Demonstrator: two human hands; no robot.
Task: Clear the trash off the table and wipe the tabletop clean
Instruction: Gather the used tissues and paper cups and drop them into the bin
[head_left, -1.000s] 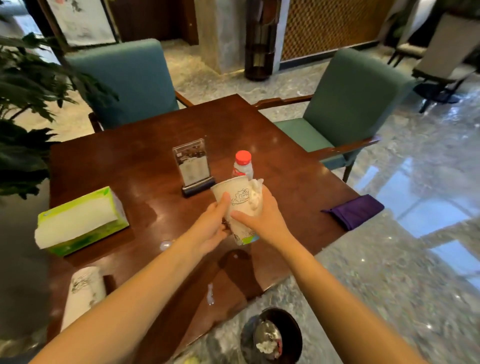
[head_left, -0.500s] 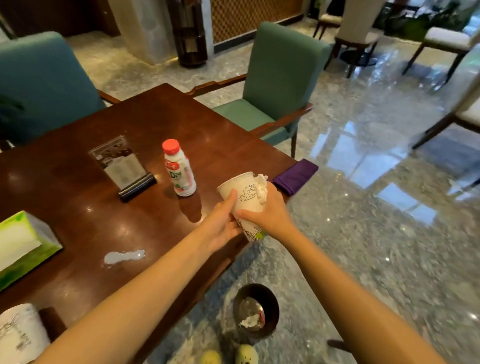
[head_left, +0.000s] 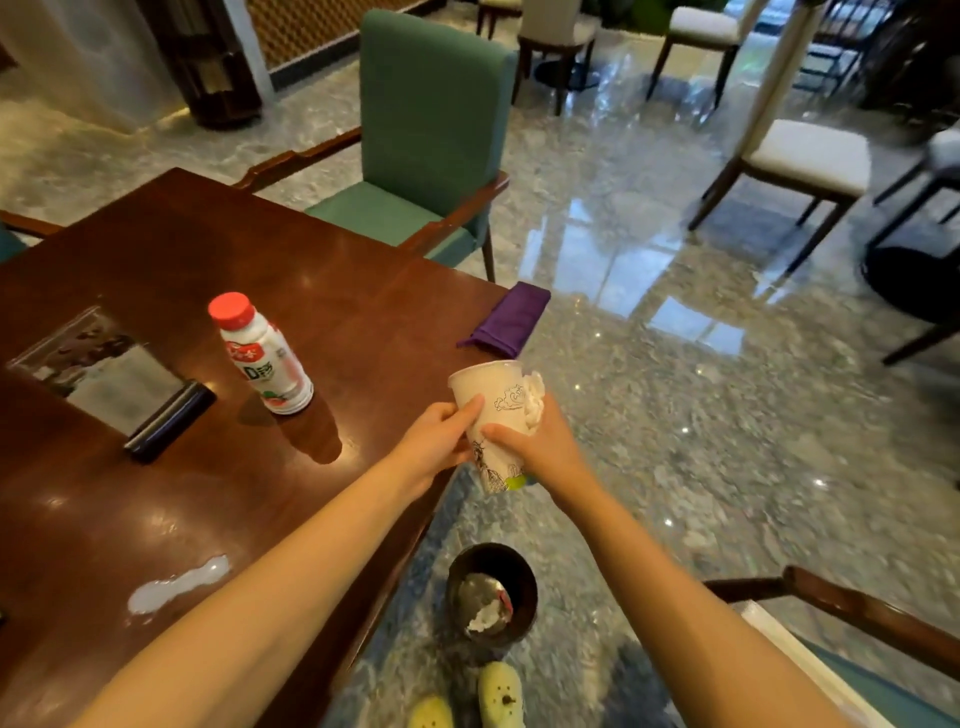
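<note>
A white paper cup (head_left: 496, 400) with line drawings is held upright just past the right edge of the brown wooden table (head_left: 156, 493). My right hand (head_left: 540, 447) grips its side and also holds a crumpled white tissue (head_left: 534, 402) against the rim. My left hand (head_left: 441, 439) holds the cup from the left, thumb on its wall. A dark round trash bin (head_left: 491, 592) with white trash inside stands on the floor below. On the table stand a white bottle (head_left: 265, 358) with a red cap and a white liquid spill (head_left: 176, 584).
A folded purple cloth (head_left: 511, 319) overhangs the table's right edge. A clear sign holder (head_left: 109, 374) stands at the left. A green armchair (head_left: 431, 150) faces the far side, and a wooden armrest (head_left: 857, 608) is at lower right. Two yellow-green shoes (head_left: 498, 693) sit near the bin.
Both hands have carried the cup rightward, from above the tabletop to beyond its edge over the floor. The view has swung right; the tissue box and lying cup are out of frame.
</note>
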